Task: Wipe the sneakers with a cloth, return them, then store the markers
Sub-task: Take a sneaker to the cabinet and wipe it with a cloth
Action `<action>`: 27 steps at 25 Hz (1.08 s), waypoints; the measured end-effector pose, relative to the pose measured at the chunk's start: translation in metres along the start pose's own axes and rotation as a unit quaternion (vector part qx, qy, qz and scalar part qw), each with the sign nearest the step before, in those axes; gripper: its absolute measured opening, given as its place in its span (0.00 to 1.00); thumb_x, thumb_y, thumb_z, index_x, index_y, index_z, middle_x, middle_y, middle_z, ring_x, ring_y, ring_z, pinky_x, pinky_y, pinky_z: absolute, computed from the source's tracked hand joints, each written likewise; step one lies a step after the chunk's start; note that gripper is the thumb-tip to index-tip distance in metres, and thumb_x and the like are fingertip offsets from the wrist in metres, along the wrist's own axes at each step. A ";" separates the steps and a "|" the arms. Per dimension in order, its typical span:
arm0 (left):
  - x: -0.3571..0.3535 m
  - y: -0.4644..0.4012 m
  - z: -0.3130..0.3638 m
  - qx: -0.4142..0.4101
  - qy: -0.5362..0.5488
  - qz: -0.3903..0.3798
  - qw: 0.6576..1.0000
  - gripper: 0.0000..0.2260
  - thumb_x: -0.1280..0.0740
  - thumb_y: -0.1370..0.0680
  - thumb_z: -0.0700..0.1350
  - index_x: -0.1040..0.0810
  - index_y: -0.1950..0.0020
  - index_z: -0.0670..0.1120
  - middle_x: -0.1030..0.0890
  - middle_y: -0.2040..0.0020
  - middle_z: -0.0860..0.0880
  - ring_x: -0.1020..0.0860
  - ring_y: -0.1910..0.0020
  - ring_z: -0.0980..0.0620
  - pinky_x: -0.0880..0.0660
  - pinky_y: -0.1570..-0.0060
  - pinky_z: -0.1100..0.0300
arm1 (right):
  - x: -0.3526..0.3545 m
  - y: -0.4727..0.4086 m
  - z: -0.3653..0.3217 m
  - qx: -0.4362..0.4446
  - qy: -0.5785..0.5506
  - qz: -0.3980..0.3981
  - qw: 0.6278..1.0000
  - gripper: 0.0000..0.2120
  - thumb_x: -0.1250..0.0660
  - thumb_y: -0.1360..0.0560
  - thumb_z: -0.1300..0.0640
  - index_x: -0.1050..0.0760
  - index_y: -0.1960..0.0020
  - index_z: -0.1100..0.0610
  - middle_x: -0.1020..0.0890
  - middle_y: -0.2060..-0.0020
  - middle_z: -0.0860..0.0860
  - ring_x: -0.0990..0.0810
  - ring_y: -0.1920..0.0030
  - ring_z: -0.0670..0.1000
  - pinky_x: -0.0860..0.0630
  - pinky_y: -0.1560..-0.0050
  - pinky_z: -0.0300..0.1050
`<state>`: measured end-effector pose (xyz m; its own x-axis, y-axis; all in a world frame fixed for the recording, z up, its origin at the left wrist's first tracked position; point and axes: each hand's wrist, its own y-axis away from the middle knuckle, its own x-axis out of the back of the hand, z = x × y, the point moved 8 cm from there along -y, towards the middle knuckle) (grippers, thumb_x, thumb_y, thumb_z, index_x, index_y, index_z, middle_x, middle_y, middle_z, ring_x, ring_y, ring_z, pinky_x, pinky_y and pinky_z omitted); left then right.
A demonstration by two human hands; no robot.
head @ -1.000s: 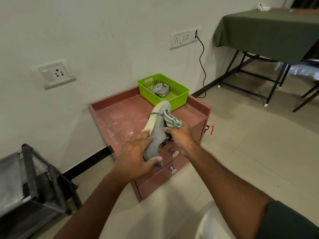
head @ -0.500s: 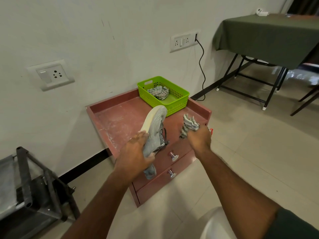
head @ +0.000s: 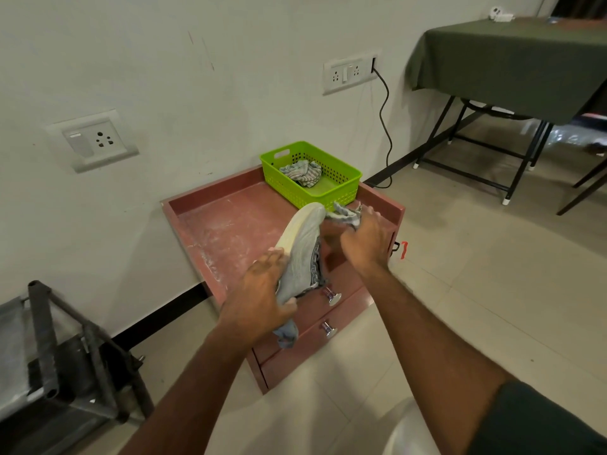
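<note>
Above the front edge of the red cabinet's surface [head: 230,224], the left hand [head: 259,300] has its fingers curled round the heel of the grey sneaker [head: 300,254], held toe-up, while the right hand [head: 363,239] fingers pinch the striped cloth [head: 345,214] against its toe, near the green basket [head: 341,188] at the back right corner.

My left hand [head: 259,297] is gripping a grey sneaker [head: 303,249], sole turned left, above the red cabinet [head: 226,224]. My right hand [head: 363,241] is pressing a striped cloth [head: 345,215] against its toe. A green basket [head: 341,188] is holding another cloth [head: 302,172].
</note>
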<state>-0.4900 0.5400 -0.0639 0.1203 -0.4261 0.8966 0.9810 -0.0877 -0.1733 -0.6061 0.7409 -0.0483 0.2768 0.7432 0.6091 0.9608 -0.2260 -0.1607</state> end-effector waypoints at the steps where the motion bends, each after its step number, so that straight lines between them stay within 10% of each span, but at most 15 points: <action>1: 0.000 0.000 0.000 0.000 0.003 0.004 1.000 0.39 0.34 0.32 0.56 0.35 0.22 0.45 0.36 0.22 0.46 0.39 0.22 0.50 0.43 0.23 0.55 | -0.002 -0.003 -0.008 0.032 -0.007 -0.002 0.999 0.24 0.39 0.24 0.66 0.28 0.28 0.58 0.32 0.24 0.56 0.37 0.23 0.57 0.33 0.30 0.49; 6: 0.006 0.002 0.001 0.011 0.024 0.010 1.000 0.38 0.28 0.31 0.52 0.32 0.23 0.44 0.34 0.23 0.46 0.38 0.23 0.50 0.47 0.26 0.62 | -0.045 0.014 -0.052 0.155 -0.009 -0.142 0.978 0.27 0.38 0.20 0.64 0.36 0.22 0.55 0.36 0.22 0.55 0.37 0.22 0.57 0.37 0.24 0.51; 10: 0.015 0.000 -0.002 0.034 0.048 0.029 0.998 0.36 0.26 0.34 0.46 0.28 0.26 0.41 0.29 0.26 0.42 0.33 0.26 0.47 0.45 0.28 0.64 | -0.047 0.056 -0.062 0.246 0.067 -0.250 0.934 0.25 0.39 0.27 0.68 0.23 0.32 0.55 0.19 0.38 0.59 0.21 0.39 0.61 0.22 0.41 0.52; 13: 0.014 0.001 -0.001 0.029 0.050 0.030 0.998 0.38 0.30 0.37 0.51 0.27 0.27 0.42 0.28 0.26 0.44 0.32 0.26 0.49 0.43 0.28 0.63 | -0.034 0.043 -0.026 0.099 -0.110 -0.304 0.941 0.13 0.36 0.24 0.67 0.16 0.49 0.55 0.14 0.51 0.55 0.15 0.51 0.59 0.19 0.49 0.55; 15: 0.013 0.000 -0.003 0.031 0.055 0.036 0.997 0.38 0.29 0.36 0.51 0.28 0.27 0.43 0.29 0.26 0.45 0.32 0.26 0.50 0.42 0.28 0.63 | -0.020 0.015 0.001 -0.036 -0.269 -0.191 0.944 0.13 0.38 0.22 0.67 0.17 0.47 0.55 0.15 0.47 0.58 0.15 0.54 0.55 0.20 0.52 0.50; 18: 0.011 0.002 -0.001 0.025 0.049 0.035 0.998 0.38 0.28 0.35 0.52 0.29 0.26 0.44 0.30 0.25 0.46 0.34 0.25 0.51 0.42 0.26 0.61 | 0.005 -0.005 -0.013 0.036 -0.176 0.004 0.984 0.20 0.38 0.22 0.66 0.23 0.32 0.56 0.17 0.43 0.52 0.20 0.49 0.50 0.31 0.55 0.38; 23: 0.012 -0.001 -0.002 0.008 0.033 0.040 0.999 0.41 0.21 0.32 0.55 0.32 0.24 0.43 0.32 0.24 0.45 0.36 0.23 0.49 0.48 0.28 0.65 | -0.069 0.029 -0.051 0.164 -0.049 -0.222 0.960 0.28 0.39 0.20 0.65 0.36 0.22 0.52 0.38 0.21 0.50 0.39 0.22 0.49 0.39 0.23 0.49; 27: 0.016 0.000 -0.003 -0.004 0.063 0.049 0.997 0.39 0.24 0.30 0.59 0.31 0.24 0.44 0.33 0.24 0.48 0.37 0.23 0.51 0.47 0.28 0.65 | -0.058 0.060 -0.044 0.188 -0.015 -0.319 0.929 0.19 0.35 0.27 0.62 0.17 0.39 0.50 0.15 0.42 0.50 0.19 0.39 0.50 0.22 0.39 0.51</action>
<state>-0.4882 0.5305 -0.0503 0.1947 -0.5419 0.8176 0.9640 -0.0480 -0.2614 -0.5654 0.6564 -0.0594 -0.3554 0.6698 0.6519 0.8669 0.4970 -0.0379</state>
